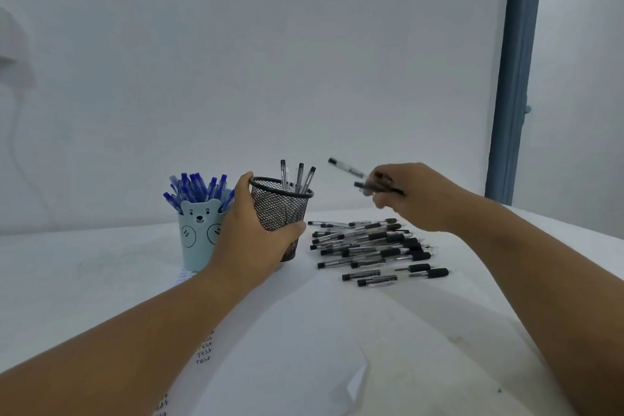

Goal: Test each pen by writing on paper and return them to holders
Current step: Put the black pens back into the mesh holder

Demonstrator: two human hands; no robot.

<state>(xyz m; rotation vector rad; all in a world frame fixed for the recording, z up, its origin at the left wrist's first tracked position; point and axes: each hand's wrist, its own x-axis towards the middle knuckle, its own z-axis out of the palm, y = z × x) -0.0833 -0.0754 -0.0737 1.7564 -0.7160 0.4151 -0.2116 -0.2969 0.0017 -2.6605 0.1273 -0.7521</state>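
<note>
The left hand (251,233) is gripping the mesh holder (281,216), fingers curled round its side, three black pens standing inside. The right hand (410,197) is pinching a few black pens (351,170) (blurred) in the air just right of the holder. More black pens are lying in a pile (374,246) on the table (84,267), beside the paper (287,331). The bear cup (197,233) is holding blue pens.

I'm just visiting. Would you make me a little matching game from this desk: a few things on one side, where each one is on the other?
Things:
1. blue pens
2. black mesh holder
3. loose black pens
4. paper

Places:
A. heaped on the table
B. gripped by the left hand
C. flat, nearest the camera
D. standing in the bear cup

Pairs: 1-D, 2-B, 3-A, 4-C
</note>
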